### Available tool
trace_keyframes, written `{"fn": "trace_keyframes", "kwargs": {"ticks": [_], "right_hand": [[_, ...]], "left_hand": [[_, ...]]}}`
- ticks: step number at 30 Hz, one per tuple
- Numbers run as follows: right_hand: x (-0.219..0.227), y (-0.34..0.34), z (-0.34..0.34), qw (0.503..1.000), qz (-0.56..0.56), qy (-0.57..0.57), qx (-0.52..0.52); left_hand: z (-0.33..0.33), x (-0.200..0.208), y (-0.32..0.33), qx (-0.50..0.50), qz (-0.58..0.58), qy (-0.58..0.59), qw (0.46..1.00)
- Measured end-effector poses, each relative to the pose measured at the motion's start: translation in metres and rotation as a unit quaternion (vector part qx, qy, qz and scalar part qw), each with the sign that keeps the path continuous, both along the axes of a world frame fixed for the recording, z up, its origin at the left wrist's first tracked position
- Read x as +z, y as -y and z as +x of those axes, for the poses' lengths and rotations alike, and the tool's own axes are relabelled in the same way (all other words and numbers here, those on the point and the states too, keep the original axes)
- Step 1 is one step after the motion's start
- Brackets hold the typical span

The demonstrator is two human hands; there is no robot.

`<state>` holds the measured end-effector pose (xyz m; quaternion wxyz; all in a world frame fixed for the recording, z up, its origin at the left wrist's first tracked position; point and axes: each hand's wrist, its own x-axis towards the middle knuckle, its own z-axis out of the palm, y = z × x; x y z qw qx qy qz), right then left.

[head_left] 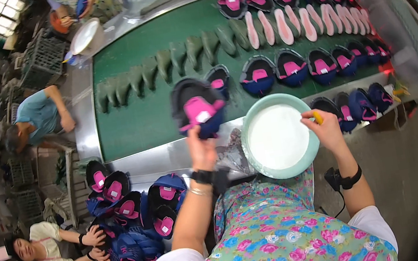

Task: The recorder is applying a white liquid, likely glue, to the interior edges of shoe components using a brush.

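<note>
A navy shoe upper (212,125) with a black lining and a pink patch inside is held up over the near edge of the green belt. My left hand (202,150) grips it at its lower edge, and the upper is slightly blurred. In front of me stands a pale green bowl (254,164) filled with white liquid. Over the bowl's right rim, my right hand (327,125) is closed around a yellow-handled tool (318,116); its working end cannot be made out. Another upper (219,81) lies on the belt just behind the held one.
On the green belt (137,128) lie rows of dark green foot-shaped forms (164,64), pink insoles (284,28) and uppers (291,67). More uppers pile up at left (128,206), beside a person in a cream shirt (50,248). Another person (40,116) sits beyond the belt's left end.
</note>
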<state>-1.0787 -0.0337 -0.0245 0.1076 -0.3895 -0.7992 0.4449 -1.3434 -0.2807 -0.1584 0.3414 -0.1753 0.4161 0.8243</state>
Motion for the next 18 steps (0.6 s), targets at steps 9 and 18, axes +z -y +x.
{"fn": "trace_keyframes", "kwargs": {"ticks": [9,18], "right_hand": [[-0.090,-0.029,0.144,0.940,0.179,0.230,-0.179],[-0.187,-0.122,0.177,0.894,0.364,0.246,0.089]], "left_hand": [[-0.181,-0.199,0.014,-0.154,-0.174,0.108,0.967],[-0.088,-0.103,0.049,-0.176,-0.369,-0.099,0.907]]}}
